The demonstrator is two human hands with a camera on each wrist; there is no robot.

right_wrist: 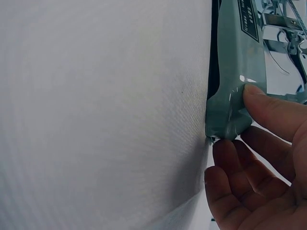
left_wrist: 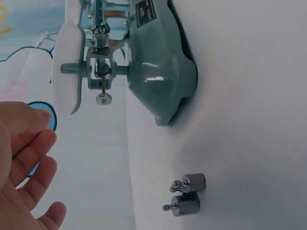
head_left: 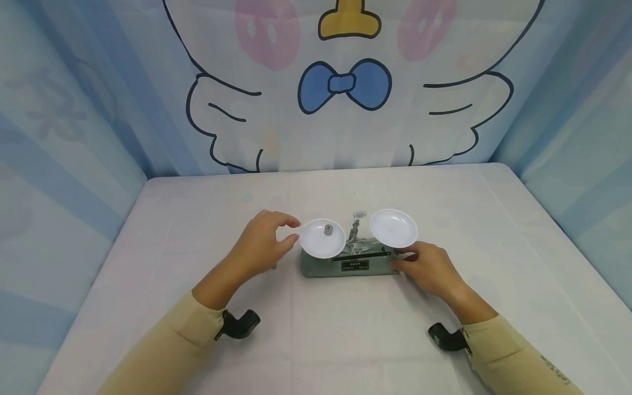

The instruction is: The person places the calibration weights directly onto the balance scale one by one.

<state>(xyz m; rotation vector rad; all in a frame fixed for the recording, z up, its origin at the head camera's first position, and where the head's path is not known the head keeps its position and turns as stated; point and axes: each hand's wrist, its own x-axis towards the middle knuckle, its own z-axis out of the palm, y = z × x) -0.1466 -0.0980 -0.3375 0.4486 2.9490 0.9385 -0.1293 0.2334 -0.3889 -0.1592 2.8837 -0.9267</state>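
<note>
I see L hand [head_left: 263, 242], fingers apart, near white pan [head_left: 316, 244] w/ 1 metal wt [head_left: 328, 230]; R hand [head_left: 430, 269] pinches green balance base [head_left: 321, 267].

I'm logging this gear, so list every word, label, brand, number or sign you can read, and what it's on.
Nothing reads clearly enough to quote.
Label on the scale: light characters on black, too small and blurred.
Print on the right sleeve: too blurred.
Yellow marks on the curtain: cut off, perhaps not letters.
</note>
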